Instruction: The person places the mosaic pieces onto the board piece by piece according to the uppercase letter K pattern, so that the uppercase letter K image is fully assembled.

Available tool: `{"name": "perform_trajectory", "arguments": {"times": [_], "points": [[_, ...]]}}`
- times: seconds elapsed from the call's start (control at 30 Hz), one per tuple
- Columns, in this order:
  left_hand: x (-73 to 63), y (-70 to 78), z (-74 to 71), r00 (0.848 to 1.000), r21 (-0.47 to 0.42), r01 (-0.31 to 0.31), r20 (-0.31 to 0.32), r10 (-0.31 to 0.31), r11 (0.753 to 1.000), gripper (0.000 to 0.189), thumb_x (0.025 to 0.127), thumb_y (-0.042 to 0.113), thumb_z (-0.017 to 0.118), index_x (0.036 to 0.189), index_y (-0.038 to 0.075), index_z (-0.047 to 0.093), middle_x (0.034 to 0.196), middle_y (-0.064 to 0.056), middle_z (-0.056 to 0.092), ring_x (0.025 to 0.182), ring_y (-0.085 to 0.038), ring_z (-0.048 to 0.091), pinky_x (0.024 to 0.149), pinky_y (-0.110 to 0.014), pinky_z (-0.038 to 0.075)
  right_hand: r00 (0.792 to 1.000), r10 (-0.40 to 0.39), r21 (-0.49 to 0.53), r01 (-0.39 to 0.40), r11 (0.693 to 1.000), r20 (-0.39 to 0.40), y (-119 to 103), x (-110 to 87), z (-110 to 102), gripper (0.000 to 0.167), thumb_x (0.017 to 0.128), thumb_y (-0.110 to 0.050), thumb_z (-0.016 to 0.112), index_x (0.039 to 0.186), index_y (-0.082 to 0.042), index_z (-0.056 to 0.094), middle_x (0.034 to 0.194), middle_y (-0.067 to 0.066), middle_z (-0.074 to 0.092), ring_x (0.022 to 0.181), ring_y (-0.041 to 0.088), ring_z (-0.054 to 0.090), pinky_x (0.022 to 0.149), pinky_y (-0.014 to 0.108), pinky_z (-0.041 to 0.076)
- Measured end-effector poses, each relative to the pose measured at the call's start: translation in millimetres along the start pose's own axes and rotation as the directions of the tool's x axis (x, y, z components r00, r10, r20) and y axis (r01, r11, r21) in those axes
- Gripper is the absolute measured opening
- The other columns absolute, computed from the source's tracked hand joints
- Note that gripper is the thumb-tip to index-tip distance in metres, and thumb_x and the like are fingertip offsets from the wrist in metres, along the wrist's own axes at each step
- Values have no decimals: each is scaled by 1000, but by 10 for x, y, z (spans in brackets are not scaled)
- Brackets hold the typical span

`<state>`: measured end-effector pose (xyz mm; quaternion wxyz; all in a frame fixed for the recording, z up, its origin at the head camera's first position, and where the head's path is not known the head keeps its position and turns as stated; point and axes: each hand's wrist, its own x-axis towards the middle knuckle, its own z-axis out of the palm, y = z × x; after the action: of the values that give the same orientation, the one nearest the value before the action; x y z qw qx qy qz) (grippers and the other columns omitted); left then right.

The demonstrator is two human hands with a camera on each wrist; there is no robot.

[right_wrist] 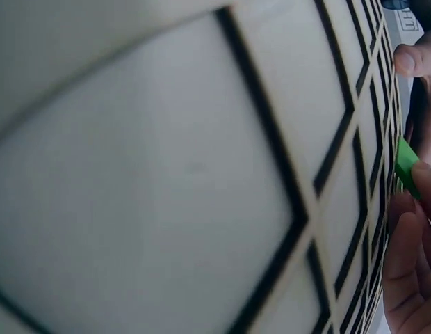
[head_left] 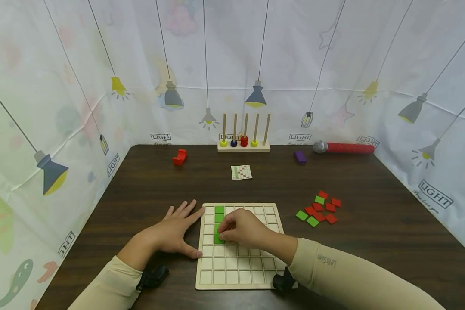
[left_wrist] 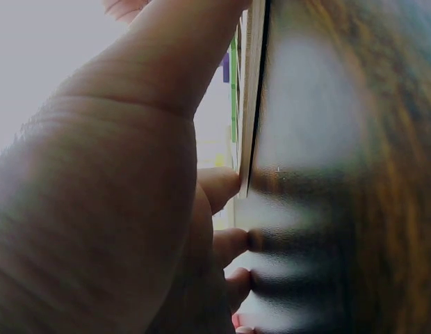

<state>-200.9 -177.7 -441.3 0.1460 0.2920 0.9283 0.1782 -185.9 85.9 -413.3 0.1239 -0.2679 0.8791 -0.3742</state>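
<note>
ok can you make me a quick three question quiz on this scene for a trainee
1. What is the right hand pinching at the grid board?

2. True or false: in the head view, the microphone lies to the right of the peg stand.

3. Which colours are the loose tiles beside the grid board?
A) yellow and blue
B) red and green
C) purple and white

Key:
1. A green tile
2. True
3. B
</note>
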Motion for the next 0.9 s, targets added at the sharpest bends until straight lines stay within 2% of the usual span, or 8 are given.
{"name": "perform_trajectory", "arguments": {"times": [0.23, 0.5, 0.63, 0.9], "points": [[9, -12, 10, 1000, 3, -2, -2, 2, 1000, 125, 70, 80, 74, 166, 23, 18, 170, -11, 3, 154, -36, -1, 118, -63, -2, 1000, 17, -50, -18, 999, -17, 34, 3, 20, 3, 88, -14, 82, 91, -14, 82, 84, -13, 69, 74, 6, 61, 65, 28, 53], [5, -8, 4, 1000, -7, 4, 2, -4, 1000, 125, 70, 80, 75, 166, 24, 18, 170, -11, 3, 154, -36, -1, 118, -63, -3, 998, 42, -70, -45, 997, -43, 52, -27, -17, 3, 87, -15, 83, 85, -16, 81, 76, -15, 69, 71, 5, 61, 65, 30, 52], [1, -8, 4, 1000, -3, 5, 1, -5, 1000, 125, 70, 79, 75, 166, 23, 18, 170, -11, 3, 154, -36, -1, 118, -63, -2, 996, 63, -66, -67, 996, -55, 109, -64, -112, 4, 89, -15, 82, 84, -16, 81, 77, -14, 70, 71, 6, 61, 64, 30, 51], [1, -7, 2, 1000, -1, -1, 5, 1, 1000, 125, 70, 79, 75, 166, 24, 17, 170, -11, 2, 155, -35, -1, 117, -63, -3, 985, 138, -43, -143, 989, -102, 364, -234, -416, 6, 90, -19, 81, 94, -14, 81, 85, -9, 70, 74, 12, 61, 65, 32, 52]]}}
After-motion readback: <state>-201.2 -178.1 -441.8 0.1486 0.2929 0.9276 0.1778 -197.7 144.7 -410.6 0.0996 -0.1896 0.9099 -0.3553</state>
